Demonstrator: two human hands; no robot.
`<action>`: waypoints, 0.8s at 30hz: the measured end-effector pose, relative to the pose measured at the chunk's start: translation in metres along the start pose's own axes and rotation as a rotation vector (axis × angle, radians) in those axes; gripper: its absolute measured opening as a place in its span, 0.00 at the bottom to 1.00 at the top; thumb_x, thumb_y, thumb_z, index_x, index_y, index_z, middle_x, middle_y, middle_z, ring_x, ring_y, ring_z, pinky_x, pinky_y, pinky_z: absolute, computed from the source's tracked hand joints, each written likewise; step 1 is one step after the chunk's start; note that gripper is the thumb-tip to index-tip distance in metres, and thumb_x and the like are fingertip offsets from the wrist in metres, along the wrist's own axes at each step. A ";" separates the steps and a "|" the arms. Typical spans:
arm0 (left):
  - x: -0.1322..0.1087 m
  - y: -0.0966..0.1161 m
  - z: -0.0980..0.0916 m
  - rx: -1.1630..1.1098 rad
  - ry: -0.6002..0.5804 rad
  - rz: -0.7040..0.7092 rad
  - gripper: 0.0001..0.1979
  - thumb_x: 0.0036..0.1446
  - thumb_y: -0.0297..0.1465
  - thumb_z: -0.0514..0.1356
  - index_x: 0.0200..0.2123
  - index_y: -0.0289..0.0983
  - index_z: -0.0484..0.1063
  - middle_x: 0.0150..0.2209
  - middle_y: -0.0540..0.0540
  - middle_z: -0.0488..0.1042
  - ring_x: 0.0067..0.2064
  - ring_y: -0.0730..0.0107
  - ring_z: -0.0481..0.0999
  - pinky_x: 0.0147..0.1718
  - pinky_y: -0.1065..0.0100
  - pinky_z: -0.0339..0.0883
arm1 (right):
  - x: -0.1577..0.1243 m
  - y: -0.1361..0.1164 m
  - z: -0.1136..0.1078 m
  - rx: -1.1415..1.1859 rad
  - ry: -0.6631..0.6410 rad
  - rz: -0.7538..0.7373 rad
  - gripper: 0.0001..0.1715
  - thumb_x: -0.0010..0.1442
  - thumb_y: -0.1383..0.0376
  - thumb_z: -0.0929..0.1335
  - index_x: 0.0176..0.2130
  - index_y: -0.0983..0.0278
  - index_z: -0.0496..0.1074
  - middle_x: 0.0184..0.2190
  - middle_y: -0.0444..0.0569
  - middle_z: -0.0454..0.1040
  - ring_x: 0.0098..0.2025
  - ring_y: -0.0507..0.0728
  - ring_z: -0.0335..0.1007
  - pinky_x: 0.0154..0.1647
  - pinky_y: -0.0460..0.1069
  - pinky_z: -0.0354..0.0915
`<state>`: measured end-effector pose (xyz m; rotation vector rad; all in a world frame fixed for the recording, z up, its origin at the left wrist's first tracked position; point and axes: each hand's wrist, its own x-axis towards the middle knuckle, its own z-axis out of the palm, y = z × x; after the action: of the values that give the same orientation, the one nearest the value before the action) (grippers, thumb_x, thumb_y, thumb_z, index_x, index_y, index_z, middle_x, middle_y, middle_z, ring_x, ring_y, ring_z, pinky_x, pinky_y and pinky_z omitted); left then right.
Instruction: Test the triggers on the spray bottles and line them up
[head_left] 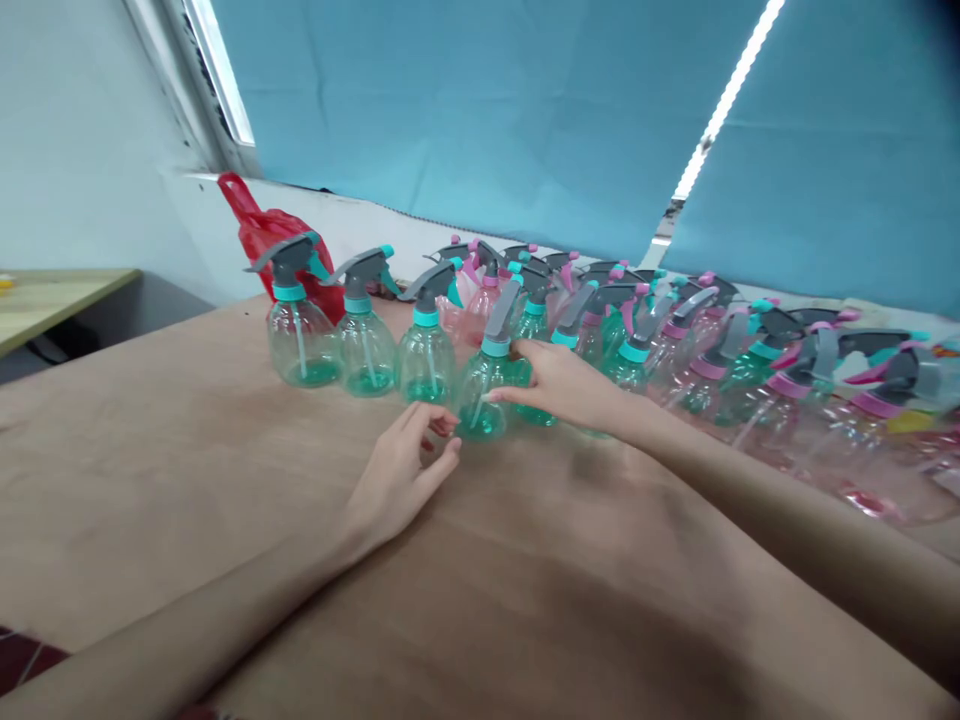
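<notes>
My right hand (562, 385) is closed round the side of a green spray bottle (480, 400) standing upright on the table. Its thumb lies across the front of the clear body, and the other fingers are partly hidden behind it. Just to the left, my left hand (409, 465) holds nothing, its fingers loosely curved with a gap to the thumb, the tips close to the bottle's base. Further left stand three more green bottles: a near one (426, 345), a middle one (366, 340) and an end one (300, 330), all with grey trigger heads and turquoise collars.
Several pink and green spray bottles (787, 385) crowd the right and back of the wooden table (187, 440). A red plastic bag (274, 235) sits behind the leftmost bottle. Blue sheeting (525, 110) covers the window behind, and another table (67, 300) stands far left.
</notes>
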<state>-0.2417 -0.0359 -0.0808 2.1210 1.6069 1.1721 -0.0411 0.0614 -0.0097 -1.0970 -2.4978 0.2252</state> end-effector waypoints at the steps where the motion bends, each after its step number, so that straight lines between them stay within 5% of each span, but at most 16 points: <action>1: 0.000 0.000 0.000 -0.007 -0.009 -0.001 0.04 0.61 0.33 0.55 0.39 0.40 0.66 0.39 0.48 0.73 0.34 0.67 0.75 0.33 0.67 0.68 | 0.003 0.001 -0.001 0.008 -0.006 0.011 0.26 0.57 0.50 0.73 0.46 0.66 0.71 0.37 0.53 0.76 0.41 0.64 0.73 0.37 0.54 0.67; 9: 0.003 -0.001 -0.001 -0.049 -0.036 -0.044 0.04 0.59 0.30 0.54 0.38 0.40 0.66 0.36 0.49 0.73 0.32 0.69 0.74 0.30 0.68 0.67 | 0.018 0.004 0.000 0.124 -0.056 0.212 0.25 0.57 0.56 0.74 0.48 0.68 0.70 0.21 0.45 0.72 0.22 0.58 0.72 0.23 0.52 0.65; 17: 0.006 -0.001 -0.003 -0.071 -0.060 -0.105 0.05 0.58 0.32 0.54 0.37 0.39 0.67 0.35 0.49 0.73 0.31 0.67 0.74 0.31 0.67 0.66 | 0.028 0.003 0.003 0.206 -0.052 0.283 0.32 0.55 0.64 0.75 0.57 0.67 0.67 0.18 0.42 0.71 0.16 0.57 0.69 0.15 0.51 0.65; 24: 0.009 -0.007 -0.002 -0.079 -0.069 -0.156 0.07 0.58 0.35 0.55 0.38 0.39 0.67 0.35 0.48 0.73 0.31 0.67 0.74 0.32 0.66 0.67 | 0.019 0.005 0.007 0.220 0.000 0.260 0.39 0.55 0.68 0.74 0.63 0.67 0.62 0.21 0.43 0.74 0.15 0.56 0.69 0.21 0.53 0.68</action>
<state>-0.2472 -0.0261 -0.0797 1.9280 1.6344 1.0827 -0.0519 0.0784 -0.0118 -1.3221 -2.2595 0.5592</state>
